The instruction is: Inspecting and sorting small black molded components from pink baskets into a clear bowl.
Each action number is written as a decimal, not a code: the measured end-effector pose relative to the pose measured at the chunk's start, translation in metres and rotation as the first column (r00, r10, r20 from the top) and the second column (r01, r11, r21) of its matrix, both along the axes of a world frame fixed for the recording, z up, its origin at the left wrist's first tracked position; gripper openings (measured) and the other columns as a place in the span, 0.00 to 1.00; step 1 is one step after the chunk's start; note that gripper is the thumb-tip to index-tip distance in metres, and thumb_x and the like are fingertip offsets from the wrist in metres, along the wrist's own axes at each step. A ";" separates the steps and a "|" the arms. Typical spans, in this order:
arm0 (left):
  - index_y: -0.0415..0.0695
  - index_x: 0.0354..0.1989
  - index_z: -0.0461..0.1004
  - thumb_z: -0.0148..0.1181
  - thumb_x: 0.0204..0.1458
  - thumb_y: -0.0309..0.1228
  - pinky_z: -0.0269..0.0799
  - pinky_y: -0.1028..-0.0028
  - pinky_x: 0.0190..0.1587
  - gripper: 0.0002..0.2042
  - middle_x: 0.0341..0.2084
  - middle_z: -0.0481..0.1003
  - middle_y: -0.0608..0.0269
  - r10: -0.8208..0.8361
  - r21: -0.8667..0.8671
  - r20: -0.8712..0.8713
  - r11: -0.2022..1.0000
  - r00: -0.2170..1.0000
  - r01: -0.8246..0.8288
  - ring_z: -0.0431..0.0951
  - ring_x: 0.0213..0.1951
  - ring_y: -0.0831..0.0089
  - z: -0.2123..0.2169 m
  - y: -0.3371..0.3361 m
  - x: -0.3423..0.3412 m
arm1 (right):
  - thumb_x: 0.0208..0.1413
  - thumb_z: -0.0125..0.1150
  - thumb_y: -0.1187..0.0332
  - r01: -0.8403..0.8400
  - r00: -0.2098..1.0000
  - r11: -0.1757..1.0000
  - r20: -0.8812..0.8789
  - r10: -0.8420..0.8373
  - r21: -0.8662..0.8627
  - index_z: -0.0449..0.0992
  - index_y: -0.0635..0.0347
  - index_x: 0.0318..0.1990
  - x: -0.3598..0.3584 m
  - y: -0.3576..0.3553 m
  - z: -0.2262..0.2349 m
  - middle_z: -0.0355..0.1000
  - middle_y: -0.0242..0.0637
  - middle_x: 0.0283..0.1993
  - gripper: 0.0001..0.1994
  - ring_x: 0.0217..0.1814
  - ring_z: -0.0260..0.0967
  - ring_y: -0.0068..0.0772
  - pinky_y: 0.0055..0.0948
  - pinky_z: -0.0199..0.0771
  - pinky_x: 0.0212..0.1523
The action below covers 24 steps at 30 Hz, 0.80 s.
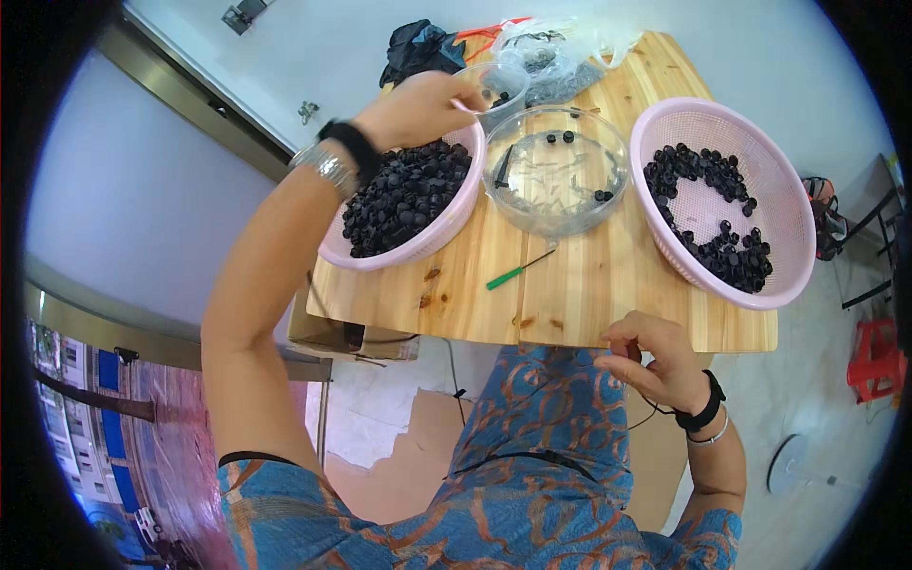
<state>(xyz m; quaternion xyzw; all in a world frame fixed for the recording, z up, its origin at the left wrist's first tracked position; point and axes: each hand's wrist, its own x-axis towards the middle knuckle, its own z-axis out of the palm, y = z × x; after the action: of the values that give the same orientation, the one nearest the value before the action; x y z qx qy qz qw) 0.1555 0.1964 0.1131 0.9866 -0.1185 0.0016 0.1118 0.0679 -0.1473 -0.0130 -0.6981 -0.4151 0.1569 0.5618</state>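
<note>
Pink plastic mesh, round and shallow, formed the basket (446,223) at the upper centre-left of the frame, heaped with small black ring-shaped parts (404,195); the left hand (418,106) reached across its far rim, fingers bunched together at the lip of a small clear plastic cup (501,87), though whether they pinched a part could not be told. Low at the centre right, the right hand (655,361) hovered at the near edge of the pale wooden table (579,294), thumb and forefinger pressed together as if on something too small to make out. Between the two baskets sat a wide clear plastic bowl (556,171) holding a few black pieces; a second pink mesh basket (793,204) at the right was partly filled. A green-handled screwdriver (518,271) lay untouched. The step looked like sorting or fitting parts, and the next move seemingly called for a careful single-piece pick.
</note>
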 end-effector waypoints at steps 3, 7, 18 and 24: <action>0.38 0.36 0.74 0.53 0.47 0.31 0.69 0.70 0.38 0.11 0.29 0.75 0.56 -0.156 0.233 -0.054 0.958 0.986 0.164 0.74 0.34 0.67 -0.018 -0.027 0.047 | 0.45 0.65 0.66 -0.077 0.980 0.991 0.176 0.095 -0.110 0.72 0.59 0.34 0.011 0.005 -0.001 0.63 0.31 0.19 0.11 0.20 0.63 0.28 0.24 0.62 0.20; 0.39 0.36 0.74 0.53 0.42 0.26 0.68 0.66 0.43 0.11 0.34 0.74 0.51 -0.163 0.421 -0.136 0.883 0.977 0.206 0.74 0.39 0.58 -0.063 -0.055 0.099 | 0.44 0.64 0.64 -0.074 0.963 0.994 0.255 0.093 -0.083 0.72 0.57 0.33 0.014 0.007 -0.008 0.63 0.33 0.20 0.11 0.21 0.64 0.34 0.28 0.63 0.21; 0.37 0.32 0.74 0.56 0.42 0.28 0.71 0.68 0.37 0.09 0.31 0.76 0.55 -0.082 0.397 -0.161 0.907 0.984 0.140 0.76 0.35 0.63 -0.050 -0.079 0.116 | 0.45 0.63 0.63 -0.083 0.916 0.995 0.389 0.095 -0.049 0.71 0.57 0.32 0.025 -0.005 -0.011 0.65 0.35 0.21 0.11 0.23 0.66 0.37 0.31 0.65 0.23; 0.40 0.27 0.76 0.55 0.40 0.28 0.71 0.71 0.30 0.07 0.22 0.76 0.58 0.130 0.506 -0.023 0.857 0.991 -0.101 0.77 0.25 0.69 -0.030 0.012 0.150 | 0.45 0.62 0.62 -0.072 0.955 0.989 0.277 0.107 -0.133 0.70 0.57 0.28 0.031 -0.012 -0.015 0.63 0.36 0.20 0.10 0.22 0.63 0.40 0.33 0.62 0.21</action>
<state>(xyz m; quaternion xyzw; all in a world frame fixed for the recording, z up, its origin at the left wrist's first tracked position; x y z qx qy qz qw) 0.3052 0.2081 0.0834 0.9866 -0.0525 -0.0502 -0.1463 0.0987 -0.1592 -0.0278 -0.7268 -0.5121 0.1055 0.4455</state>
